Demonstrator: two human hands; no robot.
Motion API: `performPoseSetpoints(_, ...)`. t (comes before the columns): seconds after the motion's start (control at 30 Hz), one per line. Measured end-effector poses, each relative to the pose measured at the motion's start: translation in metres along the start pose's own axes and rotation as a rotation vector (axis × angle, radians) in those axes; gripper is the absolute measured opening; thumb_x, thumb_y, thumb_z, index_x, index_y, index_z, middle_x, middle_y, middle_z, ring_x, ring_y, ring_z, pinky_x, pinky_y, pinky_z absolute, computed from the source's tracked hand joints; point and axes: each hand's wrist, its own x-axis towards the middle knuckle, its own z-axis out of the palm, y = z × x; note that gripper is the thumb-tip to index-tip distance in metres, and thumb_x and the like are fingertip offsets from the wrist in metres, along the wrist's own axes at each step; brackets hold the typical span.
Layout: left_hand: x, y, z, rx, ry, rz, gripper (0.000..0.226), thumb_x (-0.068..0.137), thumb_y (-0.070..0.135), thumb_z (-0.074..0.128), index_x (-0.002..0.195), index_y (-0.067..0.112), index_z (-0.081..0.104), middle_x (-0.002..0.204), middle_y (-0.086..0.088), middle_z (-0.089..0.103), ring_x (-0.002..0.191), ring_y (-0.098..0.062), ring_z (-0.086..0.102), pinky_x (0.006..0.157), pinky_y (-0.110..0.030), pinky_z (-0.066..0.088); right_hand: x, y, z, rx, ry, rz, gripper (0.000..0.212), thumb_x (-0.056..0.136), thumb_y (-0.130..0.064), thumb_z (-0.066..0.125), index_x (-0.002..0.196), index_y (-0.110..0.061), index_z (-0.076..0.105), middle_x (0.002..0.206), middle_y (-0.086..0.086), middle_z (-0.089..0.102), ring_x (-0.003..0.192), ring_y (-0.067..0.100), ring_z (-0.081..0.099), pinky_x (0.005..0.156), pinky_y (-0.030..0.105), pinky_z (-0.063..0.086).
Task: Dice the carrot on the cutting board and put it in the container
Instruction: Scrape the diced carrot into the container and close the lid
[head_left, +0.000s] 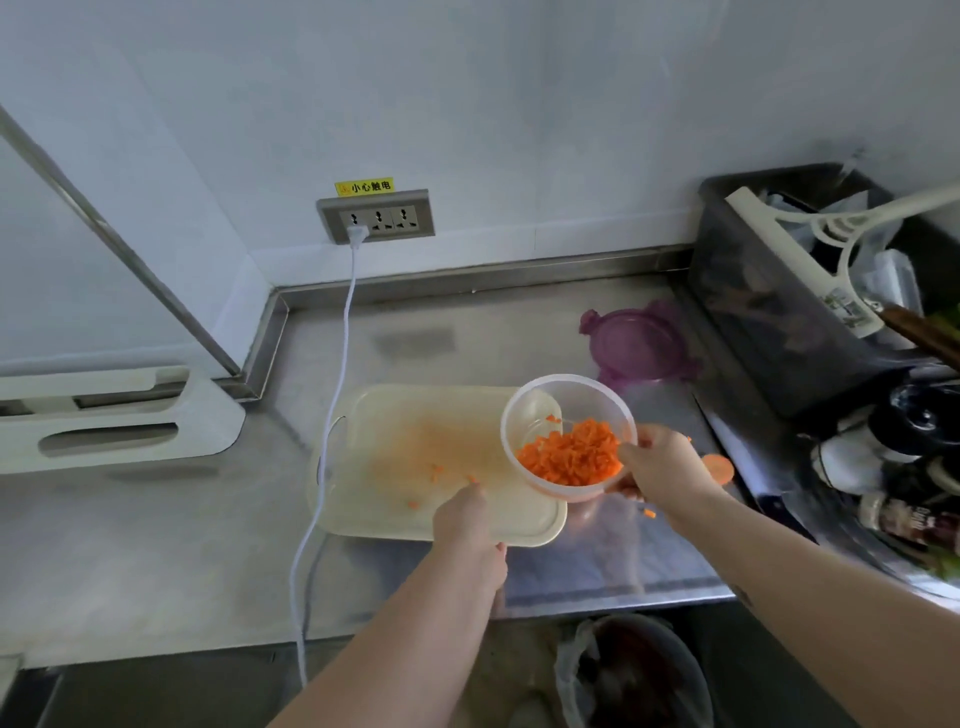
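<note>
Only one thing was actually legible: a little yellow sticker (364, 186) on the wall right above the triple wall socket (376, 217), with black characters reading 小心触电 next to a small warning symbol. The squeegee label (844, 307) and the dark bottle (904, 519) at far right had print too, but it was way too blurry to read.

The steel counter (441, 322) bears a cutting board (405, 441), purple lid (639, 340) and white cable (340, 343).

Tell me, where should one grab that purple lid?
Probably by a tab on its left rim, coming from the left. The purple lid lies flat on the counter, so only its protruding tabs offer purchase, and the dark bin crowds its right side.
</note>
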Motion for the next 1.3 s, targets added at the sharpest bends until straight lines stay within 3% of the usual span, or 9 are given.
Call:
performPoseSetpoints(0.33, 0.013, 0.029, 0.01, 0.276, -0.381, 0.118, 0.022, 0.09, 0.0, 0.05, 0.101, 0.019, 0.054, 0.099, -0.008, 0.061, 0.092, -0.025, 0.06, 0.083, -0.051, 0.051, 0.012, -0.024, -0.01, 0.018, -0.139, -0.038, 0.022, 0.096, -0.017, 0.049, 0.088, -0.006, 0.065, 0.059, 0.004, 0.062, 0.044, 0.012, 0.055, 0.044, 0.017, 0.042)
performPoseSetpoints(0.43, 0.017, 0.039, 0.014, 0.23, -0.394, 0.137, 0.028, 0.09, 0.0, 0.048, 0.11, 0.019, 0.053, 0.097, -0.006, 0.061, 0.089, -0.024, 0.061, 0.082, -0.051, 0.051, 0.056, -0.023, -0.022, -0.478, 0.033, -0.22, 0.023, 0.094, -0.021, 0.045, 0.09, -0.01, 0.065, 0.094, 0.01, 0.065, 0.085, 0.024, 0.064, 0.07, 0.031, 0.049)
performPoseSetpoints(0.53, 0.015, 0.049, 0.017, 0.206, -0.408, 0.153, 0.031, 0.09, -0.001, 0.048, 0.11, 0.022, 0.054, 0.099, -0.006, 0.063, 0.09, -0.025, 0.062, 0.084, -0.052, 0.05, 0.087, -0.019, -0.02, -0.973, -0.111, -0.29, 0.034, 0.098, -0.022, 0.039, 0.121, -0.03, 0.063, 0.142, 0.0, 0.04, 0.128, 0.023, 0.038, 0.1, 0.038, 0.04)
performPoseSetpoints(0.77, 0.019, 0.062, 0.014, 0.222, -0.405, 0.195, 0.034, 0.09, 0.001, 0.05, 0.115, 0.025, 0.053, 0.099, -0.003, 0.063, 0.09, -0.023, 0.062, 0.084, -0.051, 0.049, 0.115, -0.006, -0.003, -1.336, -0.062, -0.316, 0.043, 0.093, -0.015, 0.042, 0.136, -0.02, 0.044, 0.145, -0.004, 0.032, 0.127, 0.022, 0.03, 0.101, 0.033, 0.033)
performPoseSetpoints(0.87, 0.021, 0.06, 0.011, 0.249, -0.413, 0.187, 0.029, 0.091, 0.003, 0.051, 0.108, 0.027, 0.054, 0.099, -0.004, 0.064, 0.092, -0.024, 0.063, 0.085, -0.051, 0.05, 0.115, -0.015, -0.014, -1.197, 0.06, -0.459, 0.042, 0.095, -0.015, 0.043, 0.137, -0.019, 0.045, 0.145, -0.003, 0.036, 0.127, 0.024, 0.032, 0.101, 0.035, 0.034)
performPoseSetpoints(1.03, 0.025, 0.042, 0.002, 0.383, -0.42, 0.122, 0.031, 0.091, 0.009, 0.057, 0.118, 0.023, 0.053, 0.109, -0.006, 0.062, 0.098, -0.023, 0.061, 0.08, -0.049, 0.054, 0.077, -0.066, -0.052, -0.277, 0.517, -0.829, 0.028, 0.087, 0.0, 0.06, 0.112, -0.004, 0.069, 0.113, 0.011, 0.064, 0.097, 0.021, 0.06, 0.088, 0.023, 0.047)
performPoseSetpoints(1.1, 0.025, 0.032, -0.001, 0.44, -0.419, 0.091, 0.036, 0.091, 0.01, 0.058, 0.123, 0.025, 0.051, 0.115, -0.006, 0.06, 0.101, -0.024, 0.06, 0.076, -0.048, 0.055, 0.052, -0.075, -0.064, -0.02, 0.532, -0.715, 0.027, 0.088, -0.005, 0.062, 0.113, -0.011, 0.068, 0.11, 0.001, 0.063, 0.09, 0.006, 0.06, 0.086, 0.009, 0.045)
performPoseSetpoints(1.2, 0.027, 0.019, -0.005, 0.469, -0.404, 0.069, 0.036, 0.092, 0.01, 0.057, 0.124, 0.024, 0.05, 0.12, -0.008, 0.057, 0.105, -0.025, 0.058, 0.079, -0.051, 0.054, 0.028, -0.062, -0.065, 0.259, 0.434, -0.484, 0.024, 0.088, -0.015, 0.065, 0.109, -0.027, 0.066, 0.108, -0.002, 0.069, 0.089, 0.012, 0.068, 0.084, 0.026, 0.054)
performPoseSetpoints(1.3, 0.028, 0.009, -0.009, 0.516, -0.396, 0.038, 0.04, 0.091, 0.013, 0.06, 0.129, 0.021, 0.048, 0.12, -0.01, 0.06, 0.106, -0.028, 0.06, 0.086, -0.053, 0.053, 0.008, -0.032, -0.048, 0.424, 0.32, -0.226, 0.02, 0.09, -0.006, 0.063, 0.105, -0.02, 0.066, 0.092, 0.001, 0.07, 0.06, -0.002, 0.064, 0.059, 0.014, 0.052)
